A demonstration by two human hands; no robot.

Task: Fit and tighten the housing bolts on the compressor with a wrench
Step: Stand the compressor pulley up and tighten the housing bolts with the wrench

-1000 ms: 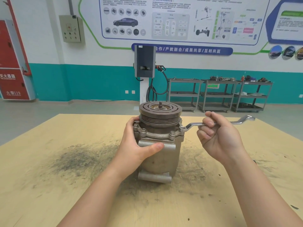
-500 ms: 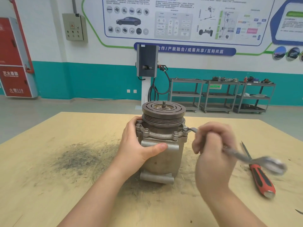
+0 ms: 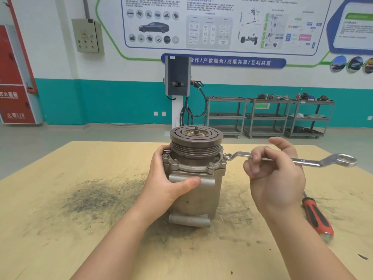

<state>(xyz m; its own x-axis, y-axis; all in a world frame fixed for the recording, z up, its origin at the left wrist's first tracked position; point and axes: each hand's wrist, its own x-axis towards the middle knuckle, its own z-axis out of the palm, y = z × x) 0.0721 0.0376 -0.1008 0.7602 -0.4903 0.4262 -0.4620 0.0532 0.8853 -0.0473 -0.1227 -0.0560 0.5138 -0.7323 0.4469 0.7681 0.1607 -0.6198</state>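
Note:
The grey metal compressor (image 3: 198, 196) stands upright on the wooden table (image 3: 60, 229), its grooved pulley (image 3: 196, 143) on top. Several housing bolts (image 3: 175, 163) sit around its flange. My left hand (image 3: 171, 179) grips the left side of the housing, thumb across the front. My right hand (image 3: 275, 174) holds the shaft of a silver ring wrench (image 3: 314, 161) with curled fingers, thumb raised. The wrench lies roughly level, and its small ring end (image 3: 227, 156) sits at the bolt on the flange's right edge.
A red-handled screwdriver (image 3: 316, 216) lies on the table to the right, near my right forearm. Dark metal dust stains the tabletop (image 3: 94, 199) left of the compressor. Beyond the table stand a charging post (image 3: 177, 77) and grey shelf carts (image 3: 268, 118).
The wrench handle swung toward me and down, then back out to the right and level. My left hand kept its grip on the housing. The view shifted slightly, revealing the screwdriver.

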